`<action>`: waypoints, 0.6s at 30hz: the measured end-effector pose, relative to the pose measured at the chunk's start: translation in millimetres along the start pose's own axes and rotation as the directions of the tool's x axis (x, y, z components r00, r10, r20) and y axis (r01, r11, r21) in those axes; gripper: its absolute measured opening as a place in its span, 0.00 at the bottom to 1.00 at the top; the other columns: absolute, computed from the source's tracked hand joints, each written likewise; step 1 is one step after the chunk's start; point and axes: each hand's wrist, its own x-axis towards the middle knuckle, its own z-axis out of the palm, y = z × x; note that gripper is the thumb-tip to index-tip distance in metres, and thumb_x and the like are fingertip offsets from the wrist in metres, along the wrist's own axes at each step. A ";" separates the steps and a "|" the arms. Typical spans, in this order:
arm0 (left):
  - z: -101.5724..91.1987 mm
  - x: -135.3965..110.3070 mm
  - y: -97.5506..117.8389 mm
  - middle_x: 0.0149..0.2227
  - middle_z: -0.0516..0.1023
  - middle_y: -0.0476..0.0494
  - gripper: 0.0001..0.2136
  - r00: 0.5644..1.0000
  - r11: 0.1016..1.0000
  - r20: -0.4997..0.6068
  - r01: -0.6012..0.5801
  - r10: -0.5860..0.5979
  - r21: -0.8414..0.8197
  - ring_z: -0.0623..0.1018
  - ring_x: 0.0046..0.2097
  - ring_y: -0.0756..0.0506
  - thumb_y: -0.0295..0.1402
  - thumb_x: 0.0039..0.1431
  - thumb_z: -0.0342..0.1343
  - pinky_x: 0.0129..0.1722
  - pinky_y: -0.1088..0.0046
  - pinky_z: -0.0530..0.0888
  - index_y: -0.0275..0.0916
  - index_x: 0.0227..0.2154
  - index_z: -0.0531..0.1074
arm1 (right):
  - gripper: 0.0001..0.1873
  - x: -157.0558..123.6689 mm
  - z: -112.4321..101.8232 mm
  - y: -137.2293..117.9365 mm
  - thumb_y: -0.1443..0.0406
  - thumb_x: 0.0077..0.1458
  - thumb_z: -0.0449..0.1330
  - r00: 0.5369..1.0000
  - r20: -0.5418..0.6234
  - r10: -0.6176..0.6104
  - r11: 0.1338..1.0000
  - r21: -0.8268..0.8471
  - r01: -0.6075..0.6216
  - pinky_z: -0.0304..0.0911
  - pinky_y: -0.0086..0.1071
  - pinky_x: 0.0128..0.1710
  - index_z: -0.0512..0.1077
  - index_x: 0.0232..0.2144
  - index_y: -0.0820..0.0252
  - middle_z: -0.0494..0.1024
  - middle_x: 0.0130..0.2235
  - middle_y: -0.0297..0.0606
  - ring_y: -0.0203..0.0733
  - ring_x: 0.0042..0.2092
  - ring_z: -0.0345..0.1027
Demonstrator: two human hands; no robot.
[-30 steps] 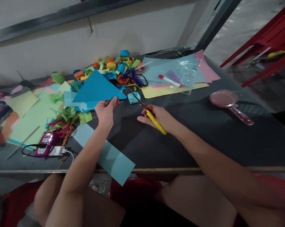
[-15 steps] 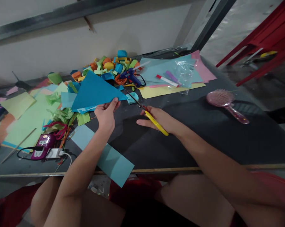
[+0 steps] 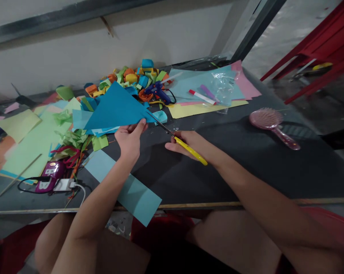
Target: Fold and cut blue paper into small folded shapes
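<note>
2 hands over dark table (image 3: 231, 171), apart from each other, both occupied. Left hand (image 3: 129, 140) pinches blue paper triangle (image 3: 113, 108) at its lower edge near the right corner, thumb on top; triangle is held up in front of pile of folded paper pieces (image 3: 132, 78), center-left of table. Right hand (image 3: 186, 144) grips scissors (image 3: 191, 148) by the yellow handles, blades angled up-left and reaching the triangle's right corner, just beside left thumb; cannot tell how far the blades are spread. Small light-blue folded piece (image 3: 162, 117) lies just behind the blades. Blue glue gun (image 3: 160, 92) sits at right end of pile. Further right, 2 markers, 1 red-and-white (image 3: 202, 97) and 1 purple (image 3: 208, 92), near crumpled clear plastic (image 3: 223, 85), on light-blue, pink and yellow sheets. Pink hairbrush (image 3: 267, 118) well apart, right side. Light-blue strip (image 3: 140, 196) runs under left forearm, 1 end past front table edge. Left side: purple device (image 3: 53, 169) beside white charger (image 3: 62, 185), thin stick (image 3: 20, 175), green sheets (image 3: 31, 150).
</note>
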 end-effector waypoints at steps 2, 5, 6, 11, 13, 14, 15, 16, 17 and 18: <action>0.5 -1.6 -0.6 0.18 0.66 0.54 0.19 1.000 1.000 0.006 0.003 -0.004 0.029 0.71 0.25 0.53 0.40 0.38 0.72 0.35 0.72 0.79 0.38 0.16 0.66 | 0.24 -0.5 -0.1 -1.1 0.43 0.52 0.57 1.000 0.000 0.003 1.000 -0.007 -0.003 0.52 0.31 0.27 0.65 0.26 0.57 0.66 0.23 0.31 0.36 0.26 0.59; 0.4 -2.4 -1.9 0.18 0.66 0.54 0.18 1.000 0.998 0.013 0.001 -0.001 0.056 0.71 0.25 0.53 0.40 0.39 0.71 0.34 0.71 0.78 0.38 0.16 0.66 | 0.24 -0.7 0.2 -1.5 0.42 0.52 0.57 1.000 -0.008 0.009 1.000 -0.006 -0.009 0.53 0.31 0.26 0.66 0.26 0.57 0.66 0.23 0.31 0.36 0.26 0.60; 0.3 -2.5 -2.3 0.18 0.66 0.54 0.18 1.000 0.998 0.010 -0.002 0.001 0.062 0.71 0.25 0.53 0.40 0.39 0.71 0.34 0.71 0.78 0.38 0.16 0.67 | 0.24 -0.6 0.4 -1.2 0.42 0.52 0.57 1.000 -0.009 0.007 1.000 -0.006 -0.007 0.53 0.31 0.26 0.66 0.26 0.57 0.66 0.23 0.32 0.37 0.26 0.60; 0.2 -3.1 -3.0 0.18 0.68 0.53 0.17 1.000 0.995 -0.014 -0.004 0.006 0.100 0.73 0.25 0.52 0.39 0.39 0.72 0.33 0.71 0.78 0.38 0.16 0.68 | 0.24 0.3 1.2 1.6 0.43 0.53 0.57 1.000 0.004 0.006 1.000 0.000 -0.006 0.53 0.32 0.27 0.66 0.26 0.57 0.67 0.23 0.32 0.37 0.26 0.60; -0.2 -3.2 -3.3 0.18 0.68 0.53 0.16 1.000 0.993 -0.011 -0.009 0.010 0.114 0.74 0.25 0.51 0.39 0.39 0.72 0.32 0.71 0.78 0.38 0.17 0.69 | 0.23 0.4 1.2 2.1 0.43 0.53 0.57 1.000 0.005 0.003 1.000 0.005 -0.003 0.53 0.32 0.27 0.66 0.26 0.56 0.67 0.23 0.31 0.36 0.26 0.60; -0.5 -3.2 -3.4 0.18 0.69 0.52 0.16 1.000 0.993 -0.007 -0.014 0.015 0.117 0.74 0.25 0.51 0.39 0.39 0.71 0.32 0.71 0.78 0.38 0.17 0.69 | 0.23 0.4 1.0 2.2 0.43 0.53 0.58 1.000 0.004 0.002 1.000 0.005 -0.002 0.53 0.32 0.27 0.66 0.26 0.57 0.67 0.23 0.32 0.36 0.26 0.60; -0.9 -3.2 -3.4 0.18 0.69 0.52 0.16 1.000 0.993 -0.002 -0.021 0.022 0.118 0.75 0.26 0.50 0.39 0.40 0.71 0.31 0.71 0.78 0.38 0.17 0.69 | 0.23 0.4 0.9 2.0 0.43 0.53 0.58 1.000 0.003 0.002 1.000 0.005 -0.002 0.53 0.33 0.27 0.66 0.26 0.57 0.67 0.23 0.32 0.36 0.26 0.60; -1.3 -3.2 -3.5 0.18 0.70 0.52 0.16 1.000 0.993 0.003 -0.027 0.026 0.119 0.75 0.26 0.50 0.39 0.40 0.71 0.31 0.71 0.78 0.38 0.17 0.70 | 0.23 0.5 0.8 1.9 0.43 0.53 0.58 1.000 0.004 0.004 1.000 0.004 -0.004 0.53 0.33 0.26 0.66 0.26 0.57 0.67 0.23 0.32 0.36 0.26 0.59; -1.6 -3.2 -3.4 0.19 0.71 0.51 0.15 1.000 0.992 0.007 -0.030 0.030 0.121 0.75 0.26 0.50 0.39 0.40 0.71 0.31 0.71 0.78 0.38 0.17 0.70 | 0.23 0.5 0.7 1.7 0.43 0.53 0.58 1.000 0.006 0.007 1.000 0.003 -0.007 0.53 0.33 0.26 0.66 0.26 0.57 0.67 0.24 0.32 0.36 0.26 0.60; -1.9 -3.4 -3.4 0.19 0.72 0.51 0.15 0.999 0.991 0.007 -0.033 0.032 0.126 0.76 0.26 0.49 0.39 0.40 0.71 0.30 0.71 0.78 0.38 0.17 0.71 | 0.23 0.5 0.7 1.6 0.43 0.53 0.58 1.000 0.008 0.009 1.000 0.003 -0.009 0.53 0.33 0.26 0.66 0.27 0.57 0.67 0.24 0.32 0.36 0.26 0.60</action>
